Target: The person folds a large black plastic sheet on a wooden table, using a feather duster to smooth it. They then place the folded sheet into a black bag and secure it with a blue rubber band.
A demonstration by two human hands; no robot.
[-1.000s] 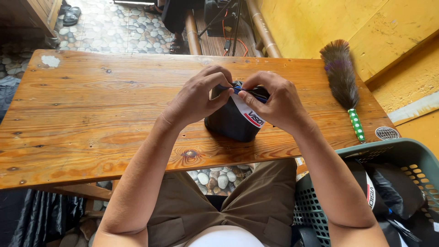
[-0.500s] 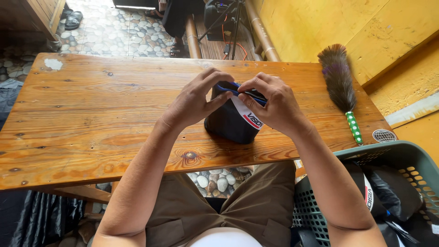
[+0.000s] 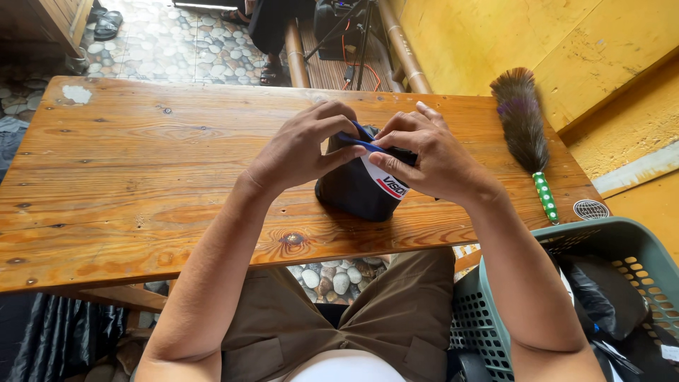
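Observation:
A small dark fabric pouch point(image 3: 357, 191) with a white and red label stands on the wooden table point(image 3: 141, 177), near its front edge. My left hand point(image 3: 300, 148) grips the pouch's top from the left, thumb and fingers pinching a blue strap or cord point(image 3: 361, 140). My right hand point(image 3: 428, 152) holds the top from the right, fingers pressed on the same blue strip and the label. Both hands meet over the pouch's opening, which they hide.
A feather duster point(image 3: 527, 134) with a green dotted handle lies at the table's right end. A green plastic basket point(image 3: 622, 244) with dark items stands at my right side. Beyond the table are a pebble floor, tripod legs and a yellow wall.
Both hands stay on the pouch's top; the fingers have shifted slightly along the blue strip. The pouch has not moved on the table.

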